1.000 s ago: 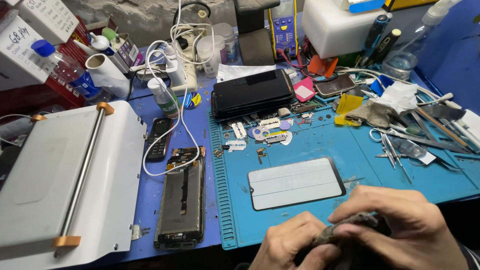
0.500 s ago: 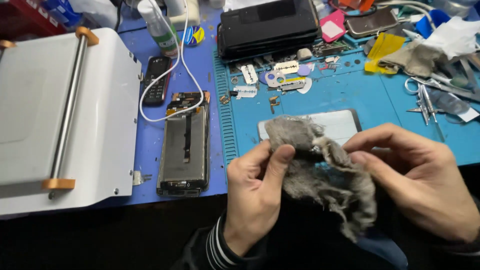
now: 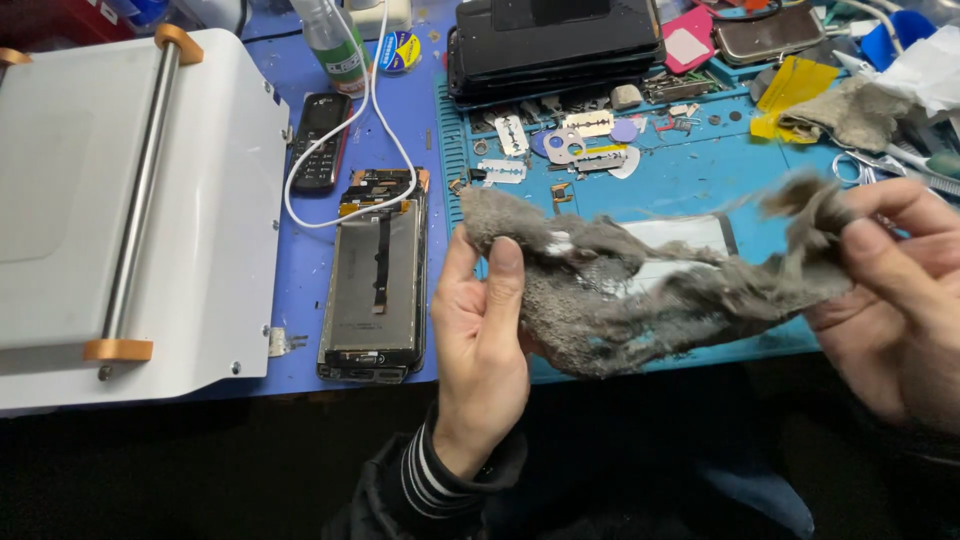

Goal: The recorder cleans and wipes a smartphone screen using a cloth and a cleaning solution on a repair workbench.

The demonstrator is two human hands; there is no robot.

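- We pinch the grey cloth (image 3: 640, 290) at its left corner, left hand (image 3: 480, 330) upright, fingers closed.
- Our right hand (image 3: 890, 290) grips its right end, stretching it above the blue mat (image 3: 700, 190).

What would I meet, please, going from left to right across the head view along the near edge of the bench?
White machine → opened phone lying flat → left hand → grey rag → right hand.

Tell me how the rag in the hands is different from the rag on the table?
The held grey rag is stretched wide in the air between the left hand and right hand; the other rag lies bunched on the mat, untouched and looking smaller. Both are grey and fuzzy.
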